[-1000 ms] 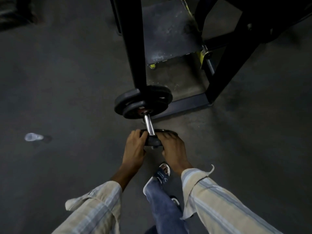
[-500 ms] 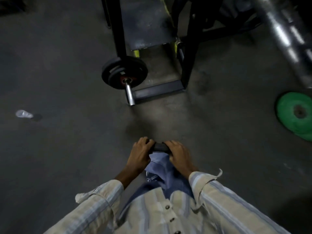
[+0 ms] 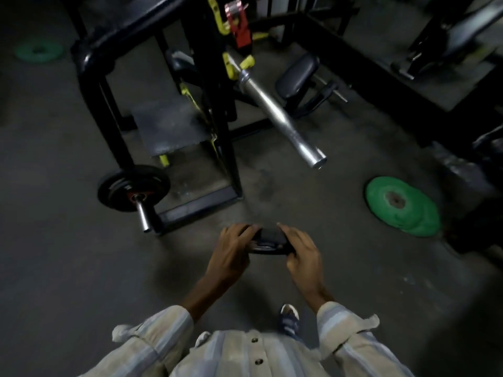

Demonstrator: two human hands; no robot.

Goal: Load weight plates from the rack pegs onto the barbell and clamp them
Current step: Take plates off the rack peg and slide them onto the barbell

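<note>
Carrying step: left hand (image 3: 230,253) and right hand (image 3: 302,254), fingers curled closed on a small black plate (image 3: 269,242), hold it at centre; the bare barbell sleeve (image 3: 283,118) at 12 o'clock likely needs bore alignment next.

Small plate (image 3: 269,242) sitting at frame centre, left hand (image 3: 231,251) gripping its 9 o'clock edge, right hand (image 3: 302,253) its 3 o'clock edge. Rack peg (image 3: 143,213) projecting at 10 o'clock, stacked plates (image 3: 133,187) sitting on it. Rack frame (image 3: 215,110) standing at 12 o'clock. Barbell sleeve (image 3: 283,118) extending at 1 o'clock. Floor plates (image 3: 402,210) lying at 3 o'clock, well apart from hands.
</note>
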